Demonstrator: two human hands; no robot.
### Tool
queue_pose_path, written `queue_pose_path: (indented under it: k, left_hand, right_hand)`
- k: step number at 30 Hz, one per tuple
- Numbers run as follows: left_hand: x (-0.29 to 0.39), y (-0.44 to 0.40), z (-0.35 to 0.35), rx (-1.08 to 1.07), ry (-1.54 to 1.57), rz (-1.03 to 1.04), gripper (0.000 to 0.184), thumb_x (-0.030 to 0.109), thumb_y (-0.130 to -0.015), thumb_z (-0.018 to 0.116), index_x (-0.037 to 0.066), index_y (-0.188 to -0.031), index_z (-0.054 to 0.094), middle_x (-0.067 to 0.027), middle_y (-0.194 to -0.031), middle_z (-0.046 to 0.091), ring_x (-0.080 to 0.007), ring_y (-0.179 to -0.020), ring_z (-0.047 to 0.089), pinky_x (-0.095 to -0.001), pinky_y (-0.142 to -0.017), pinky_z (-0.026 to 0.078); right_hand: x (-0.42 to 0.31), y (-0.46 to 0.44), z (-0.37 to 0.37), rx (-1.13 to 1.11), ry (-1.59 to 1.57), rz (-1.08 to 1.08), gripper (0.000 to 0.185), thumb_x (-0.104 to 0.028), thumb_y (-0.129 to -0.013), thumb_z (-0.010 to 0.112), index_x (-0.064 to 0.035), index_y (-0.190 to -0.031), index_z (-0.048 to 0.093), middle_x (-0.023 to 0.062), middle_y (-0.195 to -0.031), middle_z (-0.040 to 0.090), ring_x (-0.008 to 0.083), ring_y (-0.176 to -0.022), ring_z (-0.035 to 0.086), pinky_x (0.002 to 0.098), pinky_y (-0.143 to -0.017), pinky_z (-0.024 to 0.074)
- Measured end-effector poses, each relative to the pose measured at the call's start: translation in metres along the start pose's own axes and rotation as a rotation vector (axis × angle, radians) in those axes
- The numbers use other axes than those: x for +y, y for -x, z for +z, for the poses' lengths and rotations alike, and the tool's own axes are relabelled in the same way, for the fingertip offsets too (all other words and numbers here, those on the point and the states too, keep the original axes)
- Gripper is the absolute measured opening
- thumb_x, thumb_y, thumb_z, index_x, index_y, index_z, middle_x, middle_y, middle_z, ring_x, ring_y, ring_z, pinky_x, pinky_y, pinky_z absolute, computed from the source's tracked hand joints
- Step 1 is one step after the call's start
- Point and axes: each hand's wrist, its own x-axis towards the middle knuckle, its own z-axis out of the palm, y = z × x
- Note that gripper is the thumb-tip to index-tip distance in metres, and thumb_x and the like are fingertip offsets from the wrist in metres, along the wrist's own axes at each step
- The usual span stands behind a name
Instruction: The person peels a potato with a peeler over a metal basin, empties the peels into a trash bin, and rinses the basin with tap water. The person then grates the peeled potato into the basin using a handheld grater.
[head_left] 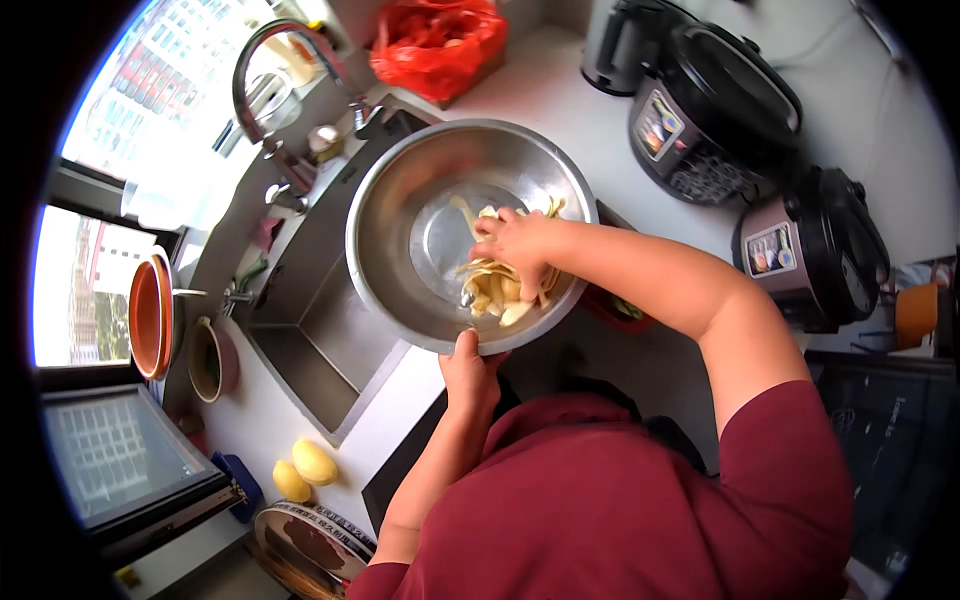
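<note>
A large steel bowl is tilted over the edge of the sink. My left hand grips its near rim, thumb on the inside and fingers underneath. Inside the bowl, my right hand curls its fingers over a heap of pale yellow vegetable peelings, gathered against the bowl's right wall. Some strips poke out around the fingers; the palm side is hidden. Bare shiny metal shows across the bowl's left half.
The sink lies left of the bowl, with a curved faucet behind. Two yellow peeled-looking potatoes rest on the near counter. A red plastic bag stands at the back. Two electric cookers and a kettle stand right.
</note>
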Motion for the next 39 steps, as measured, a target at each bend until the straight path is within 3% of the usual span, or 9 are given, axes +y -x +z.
queue_pose_path:
  k: [5,6,10,13,18,29,35,36,39]
  left_hand:
    - [-0.035,0.005,0.048,-0.030,-0.010,0.047,0.032,0.008,-0.086,0.045,-0.004,-0.116,0.047,-0.0152,-0.110,0.057,-0.0278,-0.094,0.062,-0.0413,-0.071,0.057]
    - [-0.042,0.002,0.051,-0.036,0.003,0.035,0.032,0.008,-0.086,0.045,-0.004,-0.116,0.047,-0.0152,-0.110,0.057,-0.0279,-0.094,0.062,-0.0415,-0.071,0.057]
    - [-0.054,0.005,0.059,0.015,0.029,0.059,0.029,0.009,-0.087,0.045,-0.005,-0.113,0.048,-0.0148,-0.108,0.058,-0.0273,-0.093,0.062,-0.0409,-0.070,0.057]
    - [-0.049,0.010,0.050,0.024,0.086,0.076,0.040,0.009,-0.086,0.042,0.002,-0.126,0.042,-0.0141,-0.118,0.053,-0.0264,-0.097,0.061,-0.0372,-0.068,0.057]
    - [-0.033,0.005,0.029,0.085,0.127,0.121,0.034,0.011,-0.089,0.044,-0.003,-0.120,0.046,-0.0148,-0.113,0.057,-0.0267,-0.095,0.062,-0.0378,-0.069,0.057]
    - [0.012,-0.024,-0.017,0.129,0.263,0.012,0.029,0.011,-0.089,0.045,-0.005,-0.114,0.046,-0.0163,-0.112,0.056,-0.0294,-0.097,0.061,-0.0418,-0.080,0.056]
    - [0.027,-0.049,-0.051,0.189,0.258,0.022,0.027,0.012,-0.087,0.049,-0.003,-0.109,0.050,-0.0145,-0.105,0.060,-0.0264,-0.091,0.063,-0.0380,-0.075,0.057]
    - [0.027,-0.057,-0.059,0.197,0.269,0.033,0.028,0.011,-0.086,0.049,-0.003,-0.111,0.049,-0.0138,-0.106,0.060,-0.0257,-0.091,0.063,-0.0377,-0.075,0.056]
    - [0.031,-0.068,-0.074,0.222,0.275,0.034,0.032,0.011,-0.086,0.049,-0.001,-0.116,0.048,-0.0108,-0.108,0.060,-0.0238,-0.092,0.063,-0.0366,-0.076,0.056]
  right_hand:
    - [0.054,0.041,0.039,0.096,0.079,0.153,0.069,-0.021,-0.068,0.073,-0.0305,-0.130,0.046,0.0097,-0.142,0.032,0.0351,-0.122,0.040,0.0521,-0.087,0.0479]
    - [0.055,0.051,0.035,0.125,0.043,0.171,0.051,-0.014,-0.078,0.063,-0.0310,-0.124,0.052,0.0113,-0.136,0.037,0.0357,-0.116,0.047,0.0486,-0.087,0.0492]
    - [0.064,0.044,0.050,0.222,-0.001,0.139,0.033,-0.017,-0.083,0.055,-0.0267,-0.115,0.060,0.0124,-0.125,0.044,0.0356,-0.110,0.052,0.0421,-0.089,0.0484]
    - [0.054,0.030,0.045,0.278,-0.071,0.114,0.031,-0.016,-0.083,0.056,-0.0247,-0.112,0.063,0.0127,-0.124,0.044,0.0353,-0.110,0.051,0.0403,-0.091,0.0471]
    - [0.021,-0.007,0.031,0.520,-0.311,0.006,0.025,-0.008,-0.075,0.061,-0.0180,-0.098,0.063,0.0154,-0.116,0.045,0.0393,-0.102,0.052,0.0431,-0.089,0.0467]
    - [-0.011,-0.095,-0.004,0.771,-0.544,-0.040,0.038,-0.009,-0.068,0.072,-0.0185,-0.103,0.063,0.0183,-0.112,0.047,0.0385,-0.100,0.054,0.0408,-0.089,0.0456]
    - [0.030,-0.032,-0.008,1.050,-0.602,-0.046,0.038,-0.006,-0.066,0.073,-0.0048,-0.102,0.061,0.0168,-0.104,0.050,0.0346,-0.096,0.054,0.0373,-0.084,0.0464]
    - [0.036,-0.011,-0.004,1.067,-0.617,-0.044,0.037,-0.004,-0.066,0.074,-0.0050,-0.099,0.059,0.0125,-0.099,0.048,0.0280,-0.092,0.053,0.0332,-0.082,0.0457]
    - [0.055,0.046,0.025,0.893,-0.783,0.249,0.041,-0.004,-0.067,0.074,-0.0030,-0.106,0.059,0.0141,-0.103,0.050,0.0283,-0.097,0.055,0.0336,-0.085,0.0464]
